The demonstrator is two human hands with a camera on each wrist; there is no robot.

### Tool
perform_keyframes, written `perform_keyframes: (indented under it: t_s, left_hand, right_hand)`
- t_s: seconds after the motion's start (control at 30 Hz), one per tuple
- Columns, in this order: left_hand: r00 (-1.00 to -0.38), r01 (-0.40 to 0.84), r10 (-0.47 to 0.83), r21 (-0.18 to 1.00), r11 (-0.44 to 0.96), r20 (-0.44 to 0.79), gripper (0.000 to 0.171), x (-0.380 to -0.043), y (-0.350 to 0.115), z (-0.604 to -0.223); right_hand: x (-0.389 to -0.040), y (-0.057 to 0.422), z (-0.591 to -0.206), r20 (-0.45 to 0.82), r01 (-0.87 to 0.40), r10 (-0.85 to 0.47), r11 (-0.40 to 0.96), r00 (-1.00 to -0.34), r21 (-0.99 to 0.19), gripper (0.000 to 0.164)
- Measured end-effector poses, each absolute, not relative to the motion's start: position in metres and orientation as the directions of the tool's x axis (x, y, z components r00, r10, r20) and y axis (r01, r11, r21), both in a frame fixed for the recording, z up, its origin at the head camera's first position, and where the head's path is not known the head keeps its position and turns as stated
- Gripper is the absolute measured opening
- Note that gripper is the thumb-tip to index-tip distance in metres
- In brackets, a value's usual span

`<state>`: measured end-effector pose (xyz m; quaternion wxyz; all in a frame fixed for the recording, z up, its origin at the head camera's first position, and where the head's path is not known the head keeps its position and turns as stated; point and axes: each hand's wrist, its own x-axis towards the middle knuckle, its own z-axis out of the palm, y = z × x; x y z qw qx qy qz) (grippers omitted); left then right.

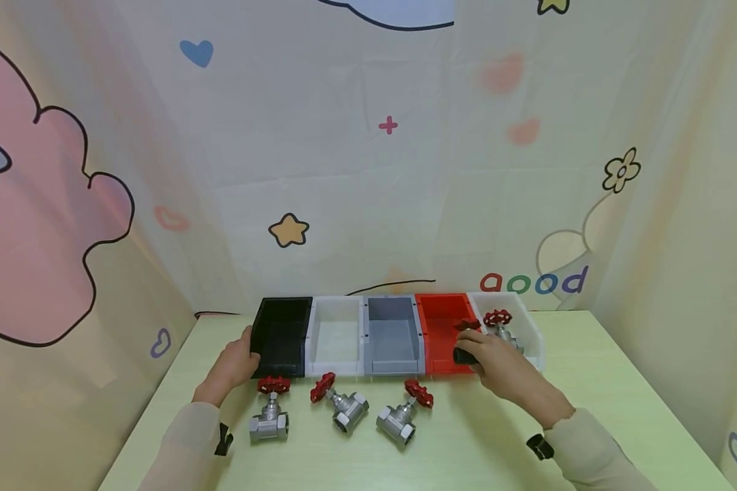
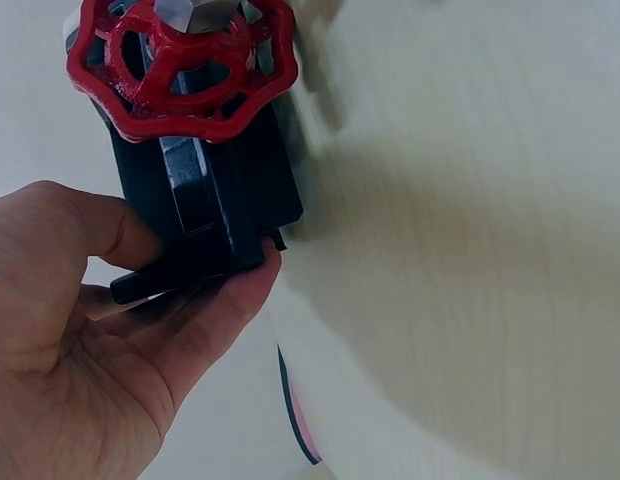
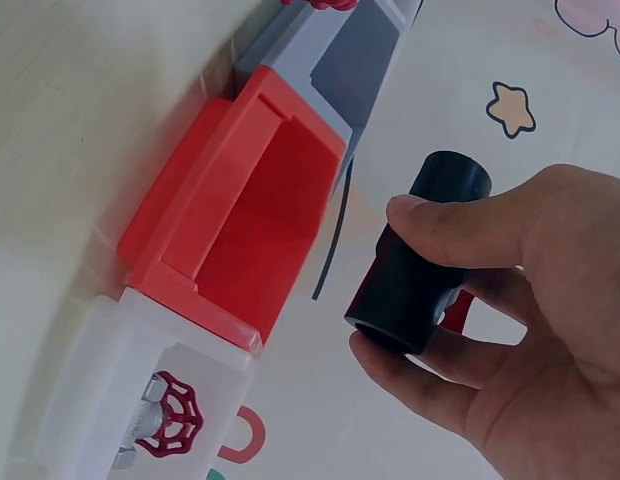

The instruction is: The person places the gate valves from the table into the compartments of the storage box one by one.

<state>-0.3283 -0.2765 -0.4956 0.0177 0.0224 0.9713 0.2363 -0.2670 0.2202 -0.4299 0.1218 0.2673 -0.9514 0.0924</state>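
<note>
My right hand (image 1: 505,366) grips a black pipe valve (image 3: 415,265) with a red handle, mostly hidden behind the fingers. In the head view the hand is over the front of the red bin (image 1: 445,367). My left hand (image 1: 232,365) holds the outer side of the black bin (image 1: 280,369), thumb and fingers round its front corner in the left wrist view. Near that corner lies a metal gate valve with a red handwheel (image 2: 180,110). Inside the rightmost white bin (image 1: 533,327) sits another metal gate valve (image 1: 505,331) with a red wheel.
Between the black and red bins stand a white bin (image 1: 334,369) and a grey bin (image 1: 395,367), joined in one row. Before the row lie metal gate valves at left (image 1: 269,423), middle (image 1: 347,409) and right (image 1: 398,423). A patterned curtain (image 1: 344,204) hangs behind.
</note>
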Motion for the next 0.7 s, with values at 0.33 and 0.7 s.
perform_keyframes:
  t_s: [0.33,0.7]
  left_hand:
    - [-0.998,0.023,0.043,0.464,0.886,-0.034,0.07,-0.328,-0.277,-0.495]
    - [-0.998,0.036,0.052,0.47,0.882,-0.02,0.07,-0.328,-0.277,-0.496]
  right_hand:
    - [-0.274,0.221,-0.433,0.286,-0.508,-0.462,0.855,-0.839,-0.108,0.046]
    - [-0.284,0.218,-0.432,0.3,-0.502,-0.456,0.859,-0.838,-0.096,0.043]
